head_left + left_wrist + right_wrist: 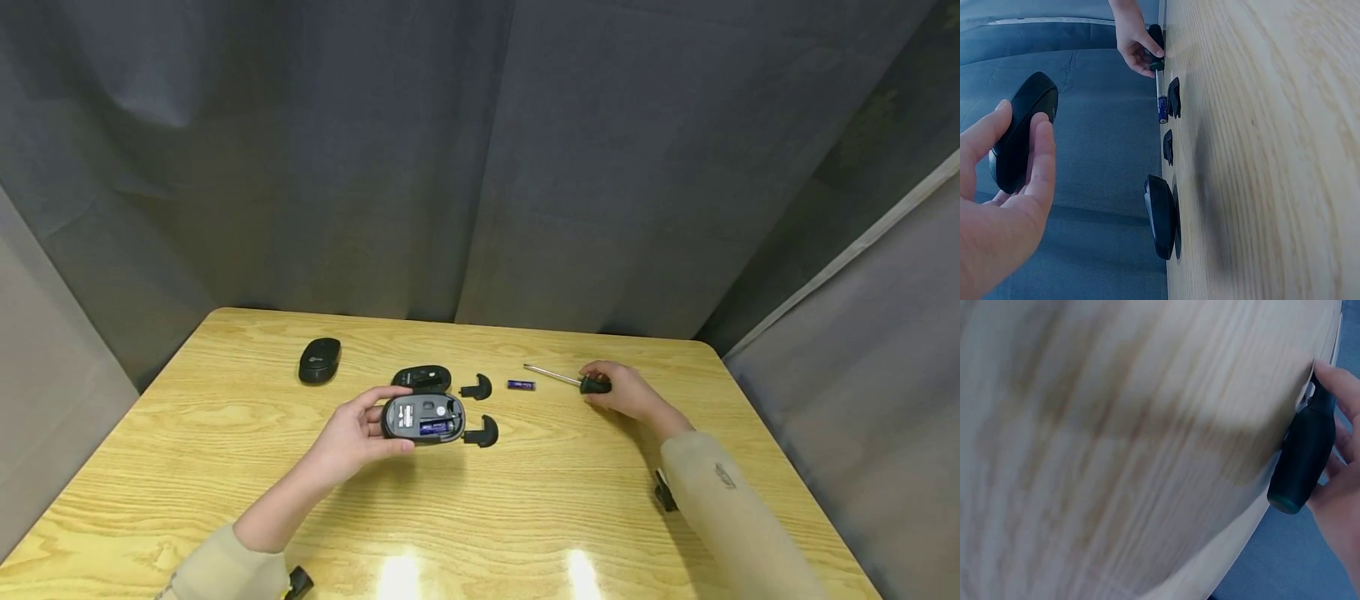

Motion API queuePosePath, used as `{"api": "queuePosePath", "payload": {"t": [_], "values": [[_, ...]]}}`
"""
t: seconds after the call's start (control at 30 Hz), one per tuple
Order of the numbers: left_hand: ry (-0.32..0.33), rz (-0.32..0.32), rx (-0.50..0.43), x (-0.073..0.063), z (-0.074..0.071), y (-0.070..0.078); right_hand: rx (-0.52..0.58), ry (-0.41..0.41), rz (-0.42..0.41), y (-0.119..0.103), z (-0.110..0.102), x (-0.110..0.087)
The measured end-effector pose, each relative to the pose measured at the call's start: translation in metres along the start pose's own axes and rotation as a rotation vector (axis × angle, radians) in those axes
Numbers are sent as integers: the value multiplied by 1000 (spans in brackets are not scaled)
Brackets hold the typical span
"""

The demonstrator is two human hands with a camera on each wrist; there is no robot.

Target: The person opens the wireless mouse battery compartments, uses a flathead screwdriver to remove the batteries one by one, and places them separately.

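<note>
My left hand (352, 433) holds a black computer mouse (408, 410) above the table, its underside turned toward the head camera. The battery bay is uncovered, and a purple battery (435, 427) lies inside it. In the left wrist view, the thumb and fingers grip this mouse (1022, 134) by its sides. At the right, my right hand (621, 390) grips the dark handle of a screwdriver (596, 386), whose metal shaft points left. The right wrist view shows the screwdriver handle (1304, 459) close up, with fingers around its far side.
A second mouse (422, 377) lies underside up behind the held one. Two black battery covers (481, 386) (482, 431) are just right of the mice. Between them and the screwdriver lies a loose purple battery (521, 385). Another mouse (319, 360) sits upright at the back left of the wooden table (525, 517).
</note>
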State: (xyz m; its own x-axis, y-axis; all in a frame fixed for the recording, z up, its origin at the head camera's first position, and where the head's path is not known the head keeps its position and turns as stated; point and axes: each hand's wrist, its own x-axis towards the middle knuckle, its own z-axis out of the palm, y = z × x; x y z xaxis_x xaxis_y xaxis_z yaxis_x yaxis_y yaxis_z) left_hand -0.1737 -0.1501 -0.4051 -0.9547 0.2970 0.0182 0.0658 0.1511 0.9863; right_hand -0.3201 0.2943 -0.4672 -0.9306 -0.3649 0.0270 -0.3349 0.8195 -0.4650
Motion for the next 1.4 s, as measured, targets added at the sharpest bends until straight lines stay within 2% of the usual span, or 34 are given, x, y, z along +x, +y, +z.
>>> {"api": "queuePosePath", "payload": {"t": [0.27, 0.57, 1.03, 1.27, 1.4], "values": [[-6, 2, -2, 0, 0, -2, -35, -40, 5, 0, -1, 4], [-6, 3, -9, 0, -1, -1, -74, -8, -42, 1, 0, 6], [6, 3, -3, 1, -1, 1, -20, 15, -14, -2, -8, -3], [12, 3, -1, 1, -2, 0, 1, -1, -22, -9, -11, -9], [22, 4, 5, 2, -2, -1, 21, 17, -6, -13, -12, -12]]}}
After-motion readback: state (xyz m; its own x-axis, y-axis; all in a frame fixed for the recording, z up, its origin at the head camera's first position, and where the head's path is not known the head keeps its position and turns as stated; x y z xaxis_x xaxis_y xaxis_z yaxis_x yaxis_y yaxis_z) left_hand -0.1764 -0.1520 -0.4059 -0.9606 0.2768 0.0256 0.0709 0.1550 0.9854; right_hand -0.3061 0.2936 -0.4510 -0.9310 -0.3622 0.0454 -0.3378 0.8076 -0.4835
